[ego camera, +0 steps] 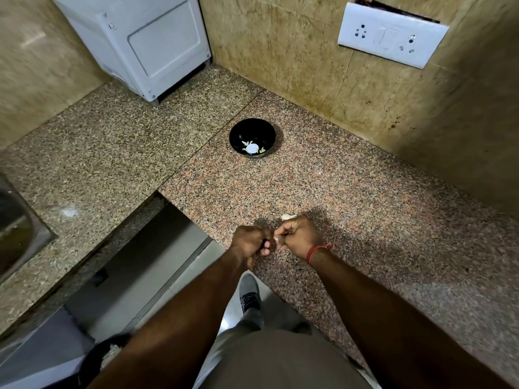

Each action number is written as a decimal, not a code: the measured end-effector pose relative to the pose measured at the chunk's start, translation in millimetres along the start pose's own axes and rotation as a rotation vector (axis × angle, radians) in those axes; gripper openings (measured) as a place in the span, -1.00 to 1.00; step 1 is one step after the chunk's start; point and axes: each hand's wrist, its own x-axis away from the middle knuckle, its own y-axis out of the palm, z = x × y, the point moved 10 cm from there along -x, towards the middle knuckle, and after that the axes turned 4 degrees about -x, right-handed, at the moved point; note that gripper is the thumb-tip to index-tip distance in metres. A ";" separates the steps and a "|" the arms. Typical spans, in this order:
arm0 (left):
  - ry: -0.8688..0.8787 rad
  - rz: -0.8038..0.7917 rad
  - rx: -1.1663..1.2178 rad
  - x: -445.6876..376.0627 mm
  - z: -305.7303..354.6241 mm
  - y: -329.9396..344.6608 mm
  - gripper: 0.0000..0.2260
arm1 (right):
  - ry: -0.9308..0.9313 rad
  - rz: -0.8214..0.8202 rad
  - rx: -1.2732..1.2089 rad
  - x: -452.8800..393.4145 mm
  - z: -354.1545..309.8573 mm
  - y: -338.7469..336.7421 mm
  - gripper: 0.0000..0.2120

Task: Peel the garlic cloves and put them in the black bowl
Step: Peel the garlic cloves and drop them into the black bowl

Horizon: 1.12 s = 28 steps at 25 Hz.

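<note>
The black bowl stands on the granite counter near the back wall, with a few pale peeled garlic cloves in its bottom. Close to the counter's front edge my left hand and my right hand meet, fingers curled, pinching a small garlic clove between them; the clove itself is almost hidden by the fingers. A whitish piece of garlic shows just beyond my right hand's knuckles. My right wrist wears a red thread band.
A white appliance stands at the back left corner. A steel sink lies at the far left. A white socket plate hangs on the right wall. The counter steps back beside my left arm, with floor and my shoe below.
</note>
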 end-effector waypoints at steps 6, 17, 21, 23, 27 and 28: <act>-0.047 -0.057 0.073 1.9 1.1 -1.4 -0.89 | 0.129 -0.077 -0.286 -2.9 8.8 6.6 -0.81; 0.095 0.022 -0.190 0.7 21.5 -1.0 -0.85 | 0.266 0.007 -0.718 -0.4 25.2 8.1 -0.89; 0.227 0.039 -0.358 -0.3 32.5 1.9 -0.84 | 0.266 -0.005 -0.661 0.3 29.8 7.8 -0.85; 0.303 0.042 -0.443 0.5 37.2 3.5 -0.86 | 0.252 -0.009 -0.595 1.7 30.7 5.1 -0.82; 0.466 0.026 -0.599 8.1 51.0 10.0 -0.81 | 0.234 -0.002 -0.418 2.6 30.3 -1.8 -0.88; 0.491 0.005 -0.638 8.4 52.1 12.3 -0.81 | 0.223 -0.010 -0.380 1.9 28.5 -1.9 -0.88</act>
